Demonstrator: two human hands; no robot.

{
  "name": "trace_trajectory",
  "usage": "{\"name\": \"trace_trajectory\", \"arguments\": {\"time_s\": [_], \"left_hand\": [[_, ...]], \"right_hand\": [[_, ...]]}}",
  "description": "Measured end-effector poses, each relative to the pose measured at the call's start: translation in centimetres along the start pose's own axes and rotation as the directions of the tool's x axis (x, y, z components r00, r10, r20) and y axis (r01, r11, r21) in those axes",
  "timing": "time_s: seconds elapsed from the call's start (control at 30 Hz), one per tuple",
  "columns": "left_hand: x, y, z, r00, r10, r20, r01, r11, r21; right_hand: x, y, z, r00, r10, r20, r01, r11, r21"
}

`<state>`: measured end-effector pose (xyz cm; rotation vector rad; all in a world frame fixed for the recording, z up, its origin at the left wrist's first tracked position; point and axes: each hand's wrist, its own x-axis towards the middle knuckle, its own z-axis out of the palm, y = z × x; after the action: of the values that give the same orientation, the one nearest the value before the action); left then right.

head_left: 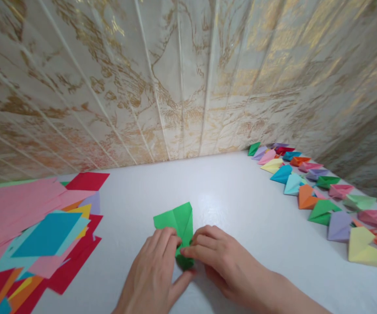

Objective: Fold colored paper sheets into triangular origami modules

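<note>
A partly folded green paper (177, 219) lies on the white table (234, 200) near the front middle. My left hand (154, 272) rests on its near left part, fingers bent and pressing down on it. My right hand (217, 255) comes in from the right, its fingertips pinched on the paper's near edge beside the left fingers. Both hands cover the lower half of the paper; only its upper part, with creases, shows.
A loose pile of flat coloured paper sheets (34, 231) (pink, red, blue, yellow, orange) covers the left side. Several folded paper shapes (319, 192) in many colours lie in rows along the right. A marbled wall (181, 78) rises behind the table.
</note>
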<state>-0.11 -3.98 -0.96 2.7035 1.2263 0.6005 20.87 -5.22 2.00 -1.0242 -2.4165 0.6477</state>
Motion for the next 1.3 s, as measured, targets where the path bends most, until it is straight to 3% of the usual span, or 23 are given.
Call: {"name": "trace_trajectory", "arguments": {"time_s": [0.2, 0.4, 0.63, 0.87, 1.1, 1.3], "left_hand": [[1.2, -0.6, -1.1, 0.993, 0.074, -0.093, -0.078, 0.996, -0.038], [1.6, -1.6, -1.4, 0.992, 0.098, -0.078, -0.106, 0.989, -0.107], [0.6, -2.8, -0.8, 0.997, 0.026, -0.074, -0.037, 0.989, -0.141], [0.6, -3.0, -0.3, 0.996, -0.076, -0.041, 0.065, 0.971, -0.228], [0.6, -3.3, 0.1, 0.988, -0.152, 0.020, 0.152, 0.954, -0.259], [1.0, -3.2, 0.4, 0.987, -0.156, 0.024, 0.158, 0.960, -0.234]], "right_hand": [[1.1, 2.1, -0.8, 0.999, 0.044, 0.019, -0.043, 0.998, -0.038], [2.3, 2.8, 1.2, 0.995, 0.033, -0.097, -0.053, 0.975, -0.216], [2.3, 3.2, 1.6, 0.990, 0.037, -0.135, -0.044, 0.998, -0.053], [2.7, 3.0, 1.6, 0.965, 0.217, -0.149, -0.189, 0.966, 0.178], [3.1, 2.5, 1.8, 0.928, 0.329, -0.175, -0.304, 0.940, 0.157], [3.6, 2.2, 1.7, 0.913, 0.377, -0.156, -0.360, 0.924, 0.127]]}}
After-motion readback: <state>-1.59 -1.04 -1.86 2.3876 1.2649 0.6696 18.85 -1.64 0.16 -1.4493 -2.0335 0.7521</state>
